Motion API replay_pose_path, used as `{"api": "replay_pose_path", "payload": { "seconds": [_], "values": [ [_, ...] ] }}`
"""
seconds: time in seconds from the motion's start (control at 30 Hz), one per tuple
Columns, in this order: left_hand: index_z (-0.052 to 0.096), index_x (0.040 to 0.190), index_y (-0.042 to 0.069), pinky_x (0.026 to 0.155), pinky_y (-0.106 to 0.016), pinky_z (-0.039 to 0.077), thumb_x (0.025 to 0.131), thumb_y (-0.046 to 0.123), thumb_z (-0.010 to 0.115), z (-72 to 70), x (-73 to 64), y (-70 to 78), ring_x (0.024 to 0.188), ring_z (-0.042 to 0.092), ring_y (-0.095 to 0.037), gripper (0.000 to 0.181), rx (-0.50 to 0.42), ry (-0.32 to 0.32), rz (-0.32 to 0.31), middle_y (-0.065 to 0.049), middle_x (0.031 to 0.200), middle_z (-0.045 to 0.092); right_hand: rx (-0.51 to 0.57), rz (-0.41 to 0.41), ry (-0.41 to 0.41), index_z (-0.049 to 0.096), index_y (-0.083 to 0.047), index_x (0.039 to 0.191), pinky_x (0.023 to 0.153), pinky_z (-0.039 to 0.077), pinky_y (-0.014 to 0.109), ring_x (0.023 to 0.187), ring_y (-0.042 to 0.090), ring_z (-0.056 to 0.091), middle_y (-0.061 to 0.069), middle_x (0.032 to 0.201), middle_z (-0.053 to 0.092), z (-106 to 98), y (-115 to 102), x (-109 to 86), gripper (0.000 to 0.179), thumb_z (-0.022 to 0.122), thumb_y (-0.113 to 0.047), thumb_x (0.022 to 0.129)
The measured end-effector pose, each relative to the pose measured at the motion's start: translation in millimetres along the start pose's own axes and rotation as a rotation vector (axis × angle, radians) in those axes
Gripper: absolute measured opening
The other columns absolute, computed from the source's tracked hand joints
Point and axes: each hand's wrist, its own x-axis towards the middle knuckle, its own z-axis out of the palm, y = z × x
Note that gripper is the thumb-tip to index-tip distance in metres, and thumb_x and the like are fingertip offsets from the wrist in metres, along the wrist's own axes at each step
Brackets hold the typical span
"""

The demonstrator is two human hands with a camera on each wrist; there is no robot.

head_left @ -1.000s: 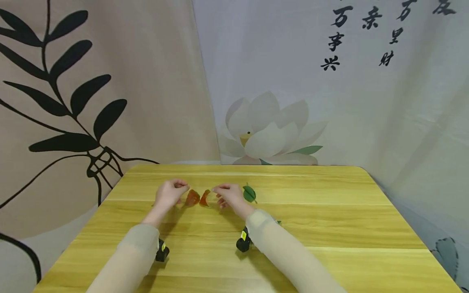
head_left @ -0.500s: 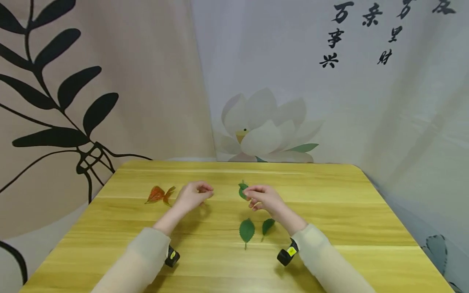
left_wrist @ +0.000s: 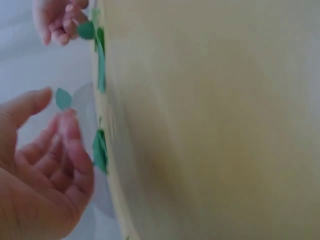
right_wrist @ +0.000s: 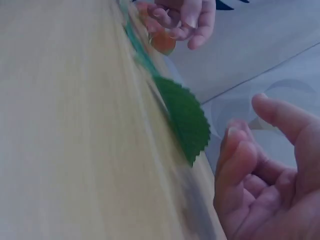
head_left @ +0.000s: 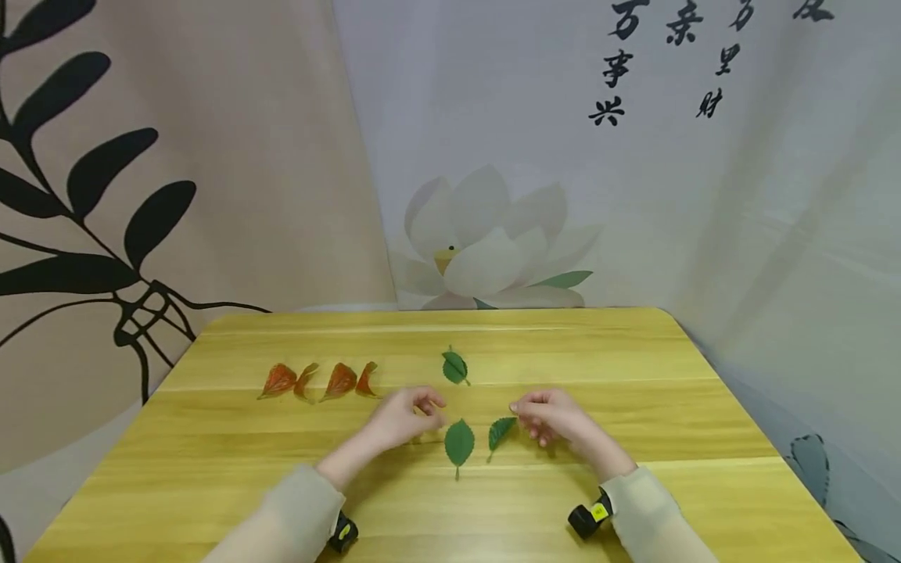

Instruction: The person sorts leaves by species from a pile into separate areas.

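Observation:
My left hand [head_left: 408,418] hovers over the table just left of a whole green leaf [head_left: 459,444], its fingers loosely bent. In the left wrist view its thumb and forefinger stand apart with nothing between them. My right hand [head_left: 552,414] is beside the right edge of a narrow, toothed green leaf [head_left: 500,430], which looks cut or folded in half. The right wrist view shows its thumb and fingers apart, holding nothing, and a small gap to that leaf [right_wrist: 185,117]. Another green leaf [head_left: 454,366] lies farther back.
Several orange-red, veined leaf-like pieces lie in a row at the back left, among them a broad one [head_left: 341,380] and a narrow one [head_left: 366,379]. The wooden table [head_left: 633,360] ends at a printed curtain [head_left: 493,117]. Each wrist carries a small black camera [head_left: 590,519].
Both hands have come away from the orange-red pieces, toward the near green leaves; the right hand also moved rightward. The orange-red row and all the green leaves are now uncovered. The head view has shifted slightly.

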Motion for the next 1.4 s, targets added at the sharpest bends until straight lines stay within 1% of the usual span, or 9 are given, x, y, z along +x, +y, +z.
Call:
{"api": "replay_pose_path", "payload": {
  "seconds": [0.17,0.27,0.37,0.53,0.63,0.8,1.0,1.27,1.4],
  "values": [
    [0.063,0.119,0.007,0.058,-0.031,0.047,0.083,0.027,0.078,9.5,-3.4,2.1,0.07,0.056,-0.014,0.044,0.049,-0.111,-0.014,0.003,0.087,0.061,-0.045,0.051,-0.038,0.067,0.005,0.085,0.041,0.041,0.02,0.046,0.009,0.047,0.004,0.063,0.059,-2,7,2.3,0.043,0.067,-0.038,0.091],
    [0.06,0.122,0.006,0.061,-0.03,0.046,0.08,0.027,0.08,13.3,-2.3,4.2,0.074,0.054,-0.014,0.051,0.078,-0.149,-0.022,0.003,0.085,0.059,-0.063,0.078,-0.058,0.068,0.003,0.082,0.04,0.041,0.02,0.043,0.008,0.047,0.003,0.06,0.059,-3,10,4.4,0.045,0.066,-0.041,0.091],
    [0.06,0.121,0.006,0.06,-0.029,0.044,0.078,0.026,0.082,16.6,-1.1,5.0,0.071,0.051,-0.013,0.052,0.111,-0.152,-0.03,0.002,0.083,0.057,-0.091,0.086,-0.066,0.067,0.002,0.078,0.04,0.041,0.02,0.042,0.008,0.047,0.002,0.058,0.058,-1,11,6.7,0.046,0.066,-0.042,0.09],
    [0.063,0.114,0.01,0.061,-0.029,0.041,0.075,0.025,0.085,21.6,-0.1,6.3,0.071,0.047,-0.013,0.048,0.208,-0.162,-0.005,0.0,0.082,0.055,-0.139,0.099,-0.057,0.067,0.0,0.074,0.04,0.042,0.021,0.042,0.009,0.048,0.003,0.057,0.059,2,11,7.8,0.044,0.069,-0.042,0.088],
    [0.063,0.112,0.011,0.061,-0.029,0.041,0.074,0.022,0.085,23.0,0.2,7.3,0.072,0.047,-0.014,0.045,0.232,-0.164,0.007,-0.001,0.082,0.054,-0.143,0.097,-0.054,0.068,0.001,0.076,0.039,0.042,0.021,0.042,0.009,0.049,0.004,0.057,0.059,3,11,8.6,0.042,0.071,-0.04,0.087],
    [0.062,0.11,0.011,0.062,-0.029,0.04,0.074,0.017,0.084,22.8,0.6,8.6,0.073,0.047,-0.014,0.042,0.237,-0.166,0.009,-0.002,0.083,0.053,-0.15,0.083,-0.048,0.068,0.0,0.075,0.039,0.043,0.021,0.041,0.009,0.05,0.004,0.057,0.06,3,12,9.6,0.039,0.073,-0.036,0.086],
    [0.062,0.107,0.01,0.061,-0.03,0.039,0.074,0.015,0.085,23.2,-0.3,9.9,0.073,0.046,-0.016,0.04,0.218,-0.168,0.008,-0.003,0.083,0.053,-0.17,0.062,-0.046,0.067,0.001,0.075,0.039,0.043,0.021,0.041,0.01,0.051,0.004,0.057,0.06,3,12,8.2,0.037,0.074,-0.034,0.086],
    [0.062,0.106,0.01,0.063,-0.032,0.039,0.075,0.013,0.084,23.9,-1.3,10.2,0.074,0.046,-0.016,0.038,0.214,-0.161,0.014,-0.003,0.083,0.053,-0.179,0.054,-0.046,0.07,0.0,0.082,0.039,0.044,0.021,0.041,0.009,0.051,0.005,0.059,0.061,4,13,9.3,0.023,0.074,-0.022,0.086],
    [0.062,0.104,0.009,0.064,-0.032,0.038,0.074,0.009,0.083,24.3,-0.9,11.3,0.074,0.045,-0.017,0.037,0.203,-0.16,0.017,-0.004,0.082,0.052,-0.187,0.055,-0.043,0.07,0.0,0.084,0.039,0.044,0.021,0.041,0.009,0.052,0.005,0.06,0.061,4,12,9.6,0.021,0.074,-0.021,0.085]
  ]
}}
